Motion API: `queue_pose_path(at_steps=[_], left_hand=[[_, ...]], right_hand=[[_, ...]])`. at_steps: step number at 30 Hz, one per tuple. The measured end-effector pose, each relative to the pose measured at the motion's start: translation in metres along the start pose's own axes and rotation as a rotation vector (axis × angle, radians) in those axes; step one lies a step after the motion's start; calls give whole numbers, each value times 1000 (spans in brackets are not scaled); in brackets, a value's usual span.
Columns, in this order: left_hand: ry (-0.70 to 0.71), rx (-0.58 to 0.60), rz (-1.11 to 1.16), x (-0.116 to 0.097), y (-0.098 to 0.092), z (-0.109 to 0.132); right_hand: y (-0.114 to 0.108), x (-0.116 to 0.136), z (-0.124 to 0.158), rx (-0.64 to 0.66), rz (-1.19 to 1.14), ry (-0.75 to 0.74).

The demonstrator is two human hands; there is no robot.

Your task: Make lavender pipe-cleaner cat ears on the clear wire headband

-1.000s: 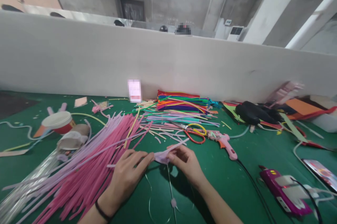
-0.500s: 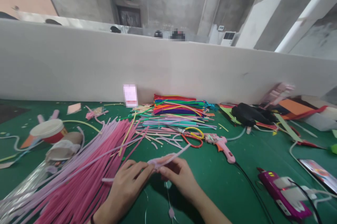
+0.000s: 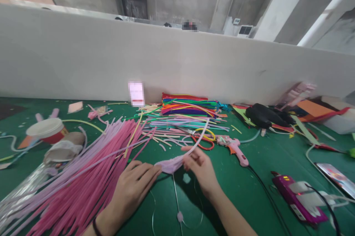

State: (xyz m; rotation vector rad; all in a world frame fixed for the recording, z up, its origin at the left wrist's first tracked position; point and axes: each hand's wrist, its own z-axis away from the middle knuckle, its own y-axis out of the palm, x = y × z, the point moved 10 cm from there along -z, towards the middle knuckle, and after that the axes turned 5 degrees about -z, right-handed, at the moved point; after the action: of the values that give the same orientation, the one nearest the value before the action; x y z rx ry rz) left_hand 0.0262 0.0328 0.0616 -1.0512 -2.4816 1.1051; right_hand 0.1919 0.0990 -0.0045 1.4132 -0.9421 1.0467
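Note:
Between my hands is a light purple piece made of pipe cleaners (image 3: 169,166), with one loose pipe cleaner end (image 3: 203,132) curving up to the right. My left hand (image 3: 135,184) pinches its left end. Thumb and fingers of my right hand (image 3: 198,167) close on its right side, where the loose end comes out. Below the piece runs a thin thread (image 3: 176,191) with a small purple bead-like bit (image 3: 180,216) on it. A pale small piece (image 3: 186,178) shows beside my right wrist.
Pink and lilac pipe cleaners (image 3: 91,177) lie in a big bundle at left. Multicoloured ones (image 3: 188,106) are stacked behind scissors (image 3: 203,138). A pink glue gun (image 3: 235,149), a purple power strip (image 3: 298,201) and a phone (image 3: 337,178) lie at right. A paper cup (image 3: 48,130) stands at left.
My right hand has moved slightly up and right, and the loose pipe cleaner end now points more steeply upward. More of the purple piece shows between my hands. The view has tipped down slightly.

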Motion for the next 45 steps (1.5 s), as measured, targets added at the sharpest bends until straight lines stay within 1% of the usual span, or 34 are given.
queue_pose_path(at_steps=[1, 2, 3, 4, 6, 8, 10, 12, 15, 18, 21, 23, 26, 32, 37, 42, 45], left_hand=[[10, 5, 8, -3, 2, 0], [21, 11, 14, -5, 3, 0], [29, 19, 17, -6, 4, 0], [30, 26, 17, -6, 5, -1], [11, 33, 3, -2, 4, -2], [-27, 33, -26, 6, 2, -3], [-62, 52, -64, 13, 3, -3], [-97, 94, -103, 20, 7, -2], [-125, 202, -81, 25, 22, 2], [-106, 302, 0, 21, 38, 6], [-109, 310, 12, 20, 45, 10], [-131, 304, 18, 22, 47, 12], [-150, 304, 27, 25, 50, 15], [-160, 311, 0, 27, 53, 16], [-185, 270, 28, 26, 43, 10], [-149, 308, 107, 17, 41, 8], [-136, 350, 139, 13, 45, 10]], right_hand=[[15, -7, 3, 97, 44, 44], [24, -12, 5, 145, 72, 68], [27, -14, 6, 152, 86, 81], [24, -13, 5, 135, 99, 79], [7, -3, 0, 56, 143, 32], [-15, 11, -5, -4, 212, -16], [-28, 17, -8, 25, 294, 0], [-35, 18, -9, 71, 376, 20], [-40, 13, -10, 78, 470, 45], [-48, 0, -11, 20, 472, 138], [-57, -15, -10, -25, 396, 278], [-59, -20, -9, -26, 344, 334], [-54, -23, -6, 13, 293, 377], [-32, -36, 2, 90, 288, 405], [-24, -49, 4, 43, 283, 399], [-17, -51, 8, -22, 327, 351], [-11, -47, 9, 2, 419, 307]])
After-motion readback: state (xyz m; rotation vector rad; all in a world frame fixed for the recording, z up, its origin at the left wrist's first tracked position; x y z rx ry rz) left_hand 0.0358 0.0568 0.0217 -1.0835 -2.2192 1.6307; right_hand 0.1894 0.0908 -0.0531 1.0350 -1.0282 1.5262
